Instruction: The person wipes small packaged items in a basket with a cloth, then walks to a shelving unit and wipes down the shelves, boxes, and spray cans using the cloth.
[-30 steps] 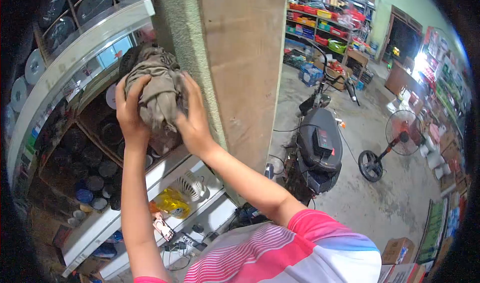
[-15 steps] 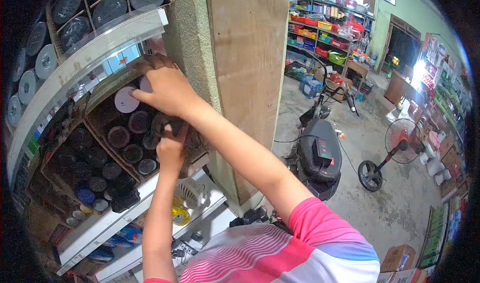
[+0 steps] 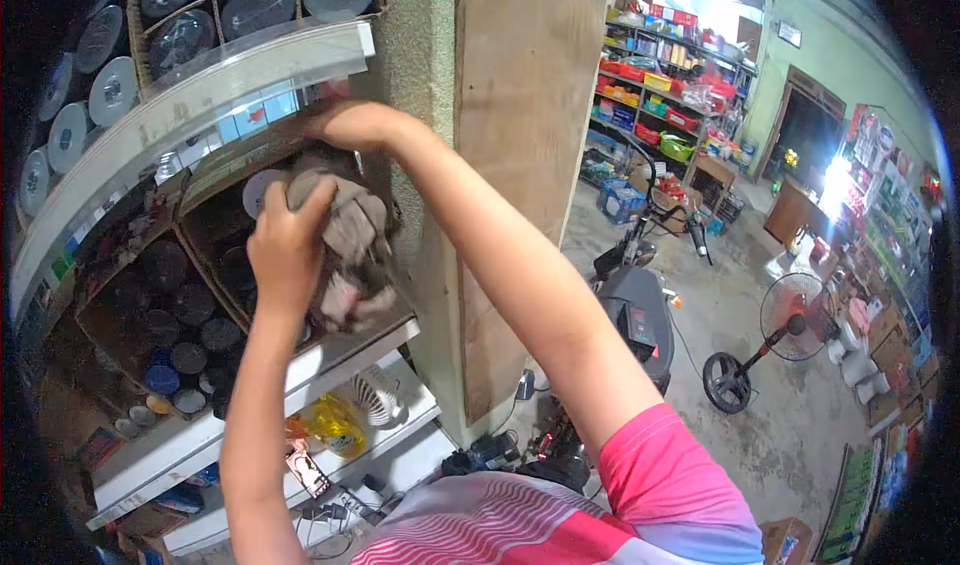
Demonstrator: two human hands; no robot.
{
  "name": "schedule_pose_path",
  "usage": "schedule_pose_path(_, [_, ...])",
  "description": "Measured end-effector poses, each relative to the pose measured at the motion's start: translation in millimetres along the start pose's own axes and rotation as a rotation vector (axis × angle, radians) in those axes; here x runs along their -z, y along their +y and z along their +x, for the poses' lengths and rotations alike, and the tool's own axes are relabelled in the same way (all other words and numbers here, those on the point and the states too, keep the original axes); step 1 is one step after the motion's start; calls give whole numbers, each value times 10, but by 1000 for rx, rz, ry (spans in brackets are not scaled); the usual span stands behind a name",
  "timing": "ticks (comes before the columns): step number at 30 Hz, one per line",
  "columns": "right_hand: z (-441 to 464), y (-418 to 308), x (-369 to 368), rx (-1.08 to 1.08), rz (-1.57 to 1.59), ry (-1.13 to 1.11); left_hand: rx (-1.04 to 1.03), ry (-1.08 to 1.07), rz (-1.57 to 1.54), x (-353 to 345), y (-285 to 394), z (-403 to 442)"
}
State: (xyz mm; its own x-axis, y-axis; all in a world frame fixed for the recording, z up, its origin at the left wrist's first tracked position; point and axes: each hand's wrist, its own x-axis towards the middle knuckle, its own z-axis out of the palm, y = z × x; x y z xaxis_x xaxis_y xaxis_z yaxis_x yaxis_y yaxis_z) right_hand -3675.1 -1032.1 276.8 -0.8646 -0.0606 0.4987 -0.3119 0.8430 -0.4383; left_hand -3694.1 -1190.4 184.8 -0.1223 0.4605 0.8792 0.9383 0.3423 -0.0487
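Note:
A crumpled grey-brown cloth (image 3: 355, 227) is in my left hand (image 3: 285, 240), whose fingers curl over its left side above a cardboard box of round-lidded cans. My right hand (image 3: 345, 125) reaches over the back of that box, near the pillar; its fingers are hidden in shadow and behind the wrist. A pale round lid (image 3: 262, 193) shows just left of the cloth. Further left, a second box holds dark cans (image 3: 190, 305) and a blue-lidded one (image 3: 162, 379).
Above is a curved shelf edge (image 3: 200, 95) with large cans (image 3: 258, 7) over it. A pillar (image 3: 415, 165) and wooden board (image 3: 525, 165) stand right of the boxes. A yellow packet (image 3: 338, 425) and phone (image 3: 307, 470) lie below. A scooter (image 3: 635, 315) and fan (image 3: 797, 315) stand right.
The cloth was between both hands, was out of clear sight half a second ago, and now shows in my left hand. My right hand has moved to the box's back. The view has shifted.

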Motion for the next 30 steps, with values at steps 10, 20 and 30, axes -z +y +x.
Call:
schedule_pose_path(10, [-53, 64, -170, 31, -199, 130, 20, -113, 225, -283, 285, -295])
schedule_pose_path(20, [-20, 206, -391, -58, -333, 143, 199, -346, 164, -302, 375, -152])
schedule_pose_path(30, [-169, 86, -331, 88, -19, 249, -12, -201, 376, -498, 251, -358])
